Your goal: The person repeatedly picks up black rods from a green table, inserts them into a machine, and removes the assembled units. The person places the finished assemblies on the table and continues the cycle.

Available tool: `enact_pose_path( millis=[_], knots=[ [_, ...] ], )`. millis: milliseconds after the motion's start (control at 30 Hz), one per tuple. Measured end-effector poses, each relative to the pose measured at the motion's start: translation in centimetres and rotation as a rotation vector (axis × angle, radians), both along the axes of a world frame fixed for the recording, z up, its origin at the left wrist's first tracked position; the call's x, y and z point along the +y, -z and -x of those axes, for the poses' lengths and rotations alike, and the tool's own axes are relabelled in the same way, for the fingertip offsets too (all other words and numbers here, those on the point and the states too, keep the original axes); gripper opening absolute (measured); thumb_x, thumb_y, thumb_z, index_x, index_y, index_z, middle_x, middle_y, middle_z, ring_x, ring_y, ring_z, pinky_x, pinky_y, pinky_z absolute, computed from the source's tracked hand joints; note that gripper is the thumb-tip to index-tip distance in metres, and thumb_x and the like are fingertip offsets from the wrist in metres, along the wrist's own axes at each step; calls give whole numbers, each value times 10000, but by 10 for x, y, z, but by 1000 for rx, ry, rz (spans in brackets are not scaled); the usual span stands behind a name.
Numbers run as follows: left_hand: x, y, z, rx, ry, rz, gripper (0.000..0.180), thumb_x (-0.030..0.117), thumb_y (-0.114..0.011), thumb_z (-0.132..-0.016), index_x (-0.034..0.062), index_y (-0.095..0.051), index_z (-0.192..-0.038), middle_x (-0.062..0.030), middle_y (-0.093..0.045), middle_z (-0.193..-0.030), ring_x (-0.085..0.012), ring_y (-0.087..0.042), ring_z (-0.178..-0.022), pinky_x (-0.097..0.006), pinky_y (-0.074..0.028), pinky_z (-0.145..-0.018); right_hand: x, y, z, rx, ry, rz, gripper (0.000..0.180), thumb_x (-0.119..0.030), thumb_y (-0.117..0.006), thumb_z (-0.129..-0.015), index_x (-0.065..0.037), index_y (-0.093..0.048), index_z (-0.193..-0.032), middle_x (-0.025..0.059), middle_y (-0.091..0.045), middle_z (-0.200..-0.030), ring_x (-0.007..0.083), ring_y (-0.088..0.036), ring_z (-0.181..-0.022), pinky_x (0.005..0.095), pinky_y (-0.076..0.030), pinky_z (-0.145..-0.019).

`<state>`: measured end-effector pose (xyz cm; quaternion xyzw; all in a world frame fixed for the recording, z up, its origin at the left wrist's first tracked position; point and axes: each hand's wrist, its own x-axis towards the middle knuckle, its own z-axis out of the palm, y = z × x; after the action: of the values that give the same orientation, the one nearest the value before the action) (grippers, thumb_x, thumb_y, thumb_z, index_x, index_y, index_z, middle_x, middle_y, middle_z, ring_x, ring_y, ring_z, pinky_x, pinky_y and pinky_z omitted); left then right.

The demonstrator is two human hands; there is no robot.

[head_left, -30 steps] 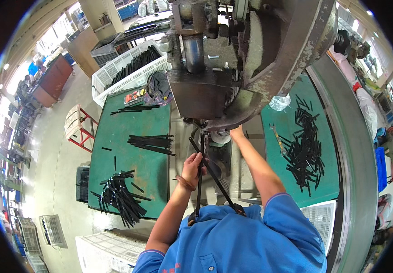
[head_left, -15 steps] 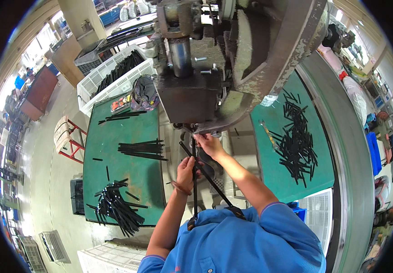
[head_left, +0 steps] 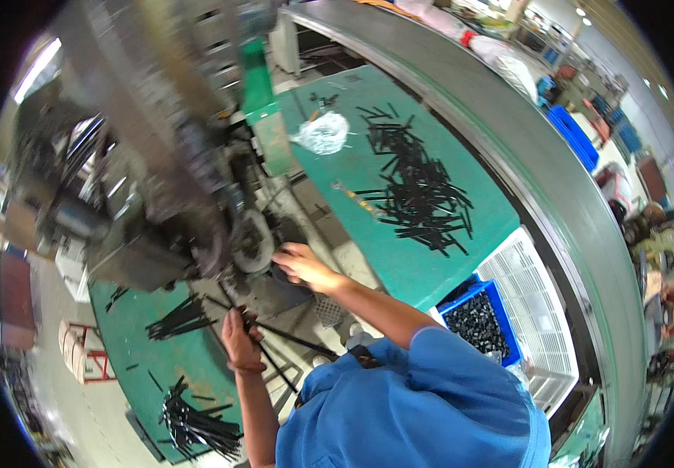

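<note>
Head view: a person in a blue shirt (head_left: pixel 407 405) was at a large grey machine (head_left: pixel 145 171), which was partly blurred.
Left hand (head_left: pixel 241 339): on the person's side of the machine's lower end, fingers closed around two long black strips (head_left: pixel 302 341).
Lie of the black strips: they crossed at the left hand. One slanted from beside the machine's lower end back toward the person's front, angling right; the other ran more directly back from the machine. Whether a strip touched the machine could not be told.
Right hand (head_left: pixel 305 267): close against the machine's right side, near a pale rounded part (head_left: pixel 256 246), fingers bent; whether they held anything could not be told.
Nearer hand: the left, which had the black strips in its grasp; the right was just beside them, to their right and farther from the person's body.
Right of the machine: a green table (head_left: pixel 399 273) with a loose heap of dark strips (head_left: pixel 423 187), a wrench (head_left: pixel 356 200) and a crumpled clear bag (head_left: pixel 325 132); nearer the person, a blue bin (head_left: pixel 506 320) of small black pieces.
Left of the machine, toward the person: a second green table (head_left: pixel 130 343) with a fanned bundle (head_left: pixel 181 320) and a thicker pile (head_left: pixel 192 421).
</note>
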<state>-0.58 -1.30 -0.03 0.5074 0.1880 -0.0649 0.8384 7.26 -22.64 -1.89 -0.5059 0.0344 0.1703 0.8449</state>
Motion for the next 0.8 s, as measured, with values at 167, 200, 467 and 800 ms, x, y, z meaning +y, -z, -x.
enact_pose_path(
  millis=[167, 200, 467, 800],
  knots=[
    [-3, 0, -2, -22, 34, -60, 214, 281, -513, -933, 73, -557, -955, -53, -587, -755, -80, -432, -482, -202, -333, -414, -227, 84, 81, -434, 624, 1704, 254, -110, -601, -688, -75, -630, -939, 118, -630, -897, 292, -607, -820, 376, -516, -729],
    [-5, 0, -2, -5, 19, -63, 222, 292, -517, -930, 75, -559, -957, -49, -579, -755, -79, -430, -482, -202, -332, -414, -255, 78, 87, -221, 524, 1892, 282, -118, -617, -692, -80, -612, -970, 98, -604, -926, 271, -591, -858, 372, -513, -727],
    [-20, -6, -3, -51, 20, -92, 223, 316, -528, -922, 94, -536, -941, -30, -545, -755, -68, -406, -478, -197, -320, -408, -300, 106, 61, -558, -52, 2120, 118, -158, -559, -729, -82, -589, -814, 63, -550, -910, 225, -539, -917, 338, -467, -770],
    [-10, -7, 1, -39, 21, -49, 227, 291, -530, -924, 67, -557, -948, -29, -567, -739, -65, -424, -481, -196, -318, -402, -300, 72, 31, -514, -137, 1753, 185, -160, -613, -783, -35, -544, -901, 128, -572, -936, 317, -562, -938, 405, -469, -794]
  ],
)
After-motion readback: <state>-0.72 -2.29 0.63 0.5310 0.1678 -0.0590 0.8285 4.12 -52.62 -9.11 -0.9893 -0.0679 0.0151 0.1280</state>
